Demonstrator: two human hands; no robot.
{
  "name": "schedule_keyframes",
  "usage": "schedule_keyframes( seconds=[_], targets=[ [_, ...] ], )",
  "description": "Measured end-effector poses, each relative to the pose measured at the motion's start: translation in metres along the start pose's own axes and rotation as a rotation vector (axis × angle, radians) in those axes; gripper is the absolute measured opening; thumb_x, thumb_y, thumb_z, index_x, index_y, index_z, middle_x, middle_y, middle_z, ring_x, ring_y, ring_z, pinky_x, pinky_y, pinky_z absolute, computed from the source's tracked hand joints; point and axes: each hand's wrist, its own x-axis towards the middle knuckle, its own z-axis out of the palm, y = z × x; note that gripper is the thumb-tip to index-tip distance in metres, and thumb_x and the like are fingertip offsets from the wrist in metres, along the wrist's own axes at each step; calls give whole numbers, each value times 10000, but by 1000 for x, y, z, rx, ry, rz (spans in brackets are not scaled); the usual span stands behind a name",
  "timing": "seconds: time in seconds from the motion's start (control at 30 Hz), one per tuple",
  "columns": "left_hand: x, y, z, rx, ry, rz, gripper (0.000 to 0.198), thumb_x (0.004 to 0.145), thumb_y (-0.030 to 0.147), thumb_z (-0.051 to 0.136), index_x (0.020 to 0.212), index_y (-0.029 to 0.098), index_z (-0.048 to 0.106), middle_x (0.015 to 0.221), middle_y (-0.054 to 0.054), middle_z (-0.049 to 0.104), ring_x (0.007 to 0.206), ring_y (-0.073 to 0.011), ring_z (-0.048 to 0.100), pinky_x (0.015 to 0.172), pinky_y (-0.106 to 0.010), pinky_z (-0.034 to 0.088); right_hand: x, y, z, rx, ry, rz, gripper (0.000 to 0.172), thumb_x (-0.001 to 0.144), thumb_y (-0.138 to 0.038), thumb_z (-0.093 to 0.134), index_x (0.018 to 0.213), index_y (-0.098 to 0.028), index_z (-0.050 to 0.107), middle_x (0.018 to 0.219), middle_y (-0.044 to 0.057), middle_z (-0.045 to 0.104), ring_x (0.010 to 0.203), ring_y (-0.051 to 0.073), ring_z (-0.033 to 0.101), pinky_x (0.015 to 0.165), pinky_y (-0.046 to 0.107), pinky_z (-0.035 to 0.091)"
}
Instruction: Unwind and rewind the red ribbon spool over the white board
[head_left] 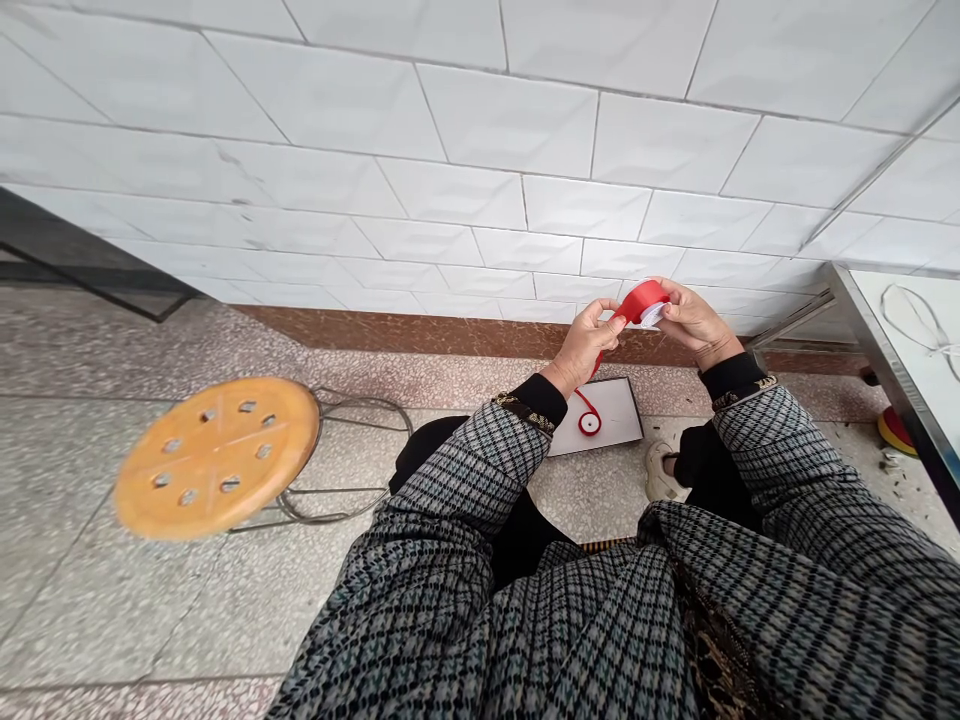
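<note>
My right hand (694,320) is closed around a roll of red ribbon (645,302) held up in front of the white tiled wall. My left hand (589,340) pinches the loose red strip that leaves the roll. The strip hangs down to a small red coil (589,423) lying on a white board (619,400) on the floor between my knees. Both arms wear checked sleeves with dark cuffs.
An orange round stool (217,455) with holes in its seat and a wire frame stands on the speckled floor at the left. A metal-edged table (896,350) with a white cord on it is at the right, with a red and yellow object (896,432) under it.
</note>
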Motion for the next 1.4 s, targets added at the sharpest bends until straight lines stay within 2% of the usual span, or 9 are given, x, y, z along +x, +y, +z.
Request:
schedule_keyframes(
  seconds=[0.37, 0.5, 0.7, 0.83, 0.93, 1.03, 1.13, 1.23, 1.4],
  targets=[
    [-9, 7, 4, -164, 9, -43, 264, 899, 230, 783, 1131, 213, 658, 518, 159, 245, 445, -55, 218, 611, -235, 331, 5, 9, -4, 16, -46, -3, 851, 505, -667, 1058, 1173, -282, 699, 1074, 45, 755, 992, 235, 702, 876, 346, 584],
    [-7, 5, 3, -149, -48, -99, 370, 875, 221, 804, 1214, 217, 655, 530, 161, 264, 430, -54, 227, 573, -238, 273, 5, 15, 1, 109, -52, -12, 792, 517, -589, 1084, 1156, -282, 729, 1052, 37, 755, 934, 212, 703, 848, 336, 605],
    [-2, 8, -10, -31, -158, -96, 361, 825, 271, 865, 1076, 202, 616, 557, 154, 338, 436, -27, 238, 564, -215, 236, 3, 26, 12, 213, -83, -33, 762, 553, -612, 1073, 1153, -274, 747, 1044, 22, 767, 919, 179, 717, 887, 310, 625],
    [0, 13, -21, 33, -203, -112, 335, 820, 295, 857, 968, 188, 576, 553, 150, 357, 427, -16, 216, 542, -208, 198, 3, 24, 5, -3, -145, 20, 717, 646, -592, 1035, 1203, -241, 751, 1092, 49, 781, 962, 211, 713, 907, 341, 615],
    [0, 17, -23, 58, -169, -174, 312, 822, 256, 836, 945, 184, 558, 548, 152, 358, 405, -12, 198, 518, -212, 161, 2, 21, -1, -230, -156, -7, 771, 699, -544, 1012, 1354, -281, 705, 1284, 59, 758, 1117, 247, 707, 1007, 398, 593],
    [-2, 19, -22, 70, -121, -240, 271, 846, 194, 787, 890, 191, 520, 539, 150, 358, 386, -12, 204, 503, -209, 169, 2, 22, -2, -469, -193, -110, 796, 751, -553, 977, 1452, -344, 663, 1430, 68, 707, 1270, 310, 663, 1126, 519, 544],
    [-3, 21, -20, 47, -73, -288, 254, 880, 161, 750, 858, 198, 500, 519, 157, 308, 377, -18, 206, 497, -200, 199, 4, 22, 0, -652, -256, -285, 641, 828, -577, 921, 1399, -362, 725, 1418, 80, 703, 1346, 347, 621, 1232, 609, 445],
    [-3, 21, -20, 4, -56, -321, 242, 914, 166, 741, 849, 197, 510, 510, 163, 250, 379, -23, 200, 502, -195, 233, 5, 21, 3, -624, -273, -334, 493, 902, -584, 858, 1341, -377, 773, 1336, 68, 711, 1309, 316, 641, 1232, 591, 450],
    [-6, 24, -18, 22, -108, -299, 224, 963, 212, 730, 844, 187, 541, 521, 139, 285, 411, -30, 218, 508, -205, 244, 0, 16, 9, -553, -213, -247, 444, 851, -575, 901, 1212, -330, 821, 1238, 63, 725, 1224, 298, 678, 1182, 553, 504]
  ],
)
